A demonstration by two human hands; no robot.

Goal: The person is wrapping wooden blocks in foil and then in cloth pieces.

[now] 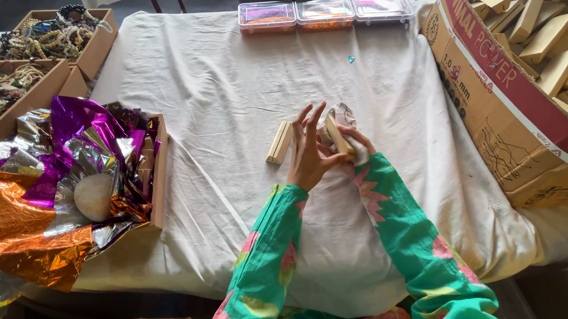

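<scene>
Right hand point(355, 142) grips a small wood block point(339, 135) and a cloth point(342, 117). Left hand point(309, 152) touches it, fingers spread wide. Big cardboard box point(492, 91) holds many blocks point(544, 18).

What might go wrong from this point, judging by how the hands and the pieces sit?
The right hand pinches a wooden block together with a crumpled cloth; the left hand touches it with fingers splayed, so the block may slip. A second block lies loose by the left hand and might get knocked.
</scene>
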